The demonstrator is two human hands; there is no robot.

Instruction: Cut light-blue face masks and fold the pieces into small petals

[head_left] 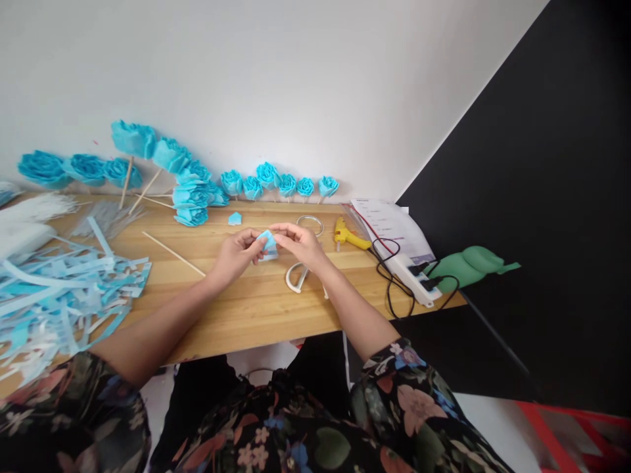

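Both hands meet over the middle of the wooden table (246,315). My left hand (235,253) and my right hand (300,242) pinch the same small light-blue paper piece (269,244) between their fingertips, just above the tabletop. White-handled scissors (297,274) lie under my right wrist. A loose blue paper petal (234,219) rests on the wood behind my left hand.
Finished blue paper roses on sticks (269,177) lean along the wall. A heap of blue and white paper strips (59,289) covers the left. A thin wooden stick (172,253), a yellow glue gun (349,236), a white power strip with black cables (417,276) and papers (389,223) lie nearby.
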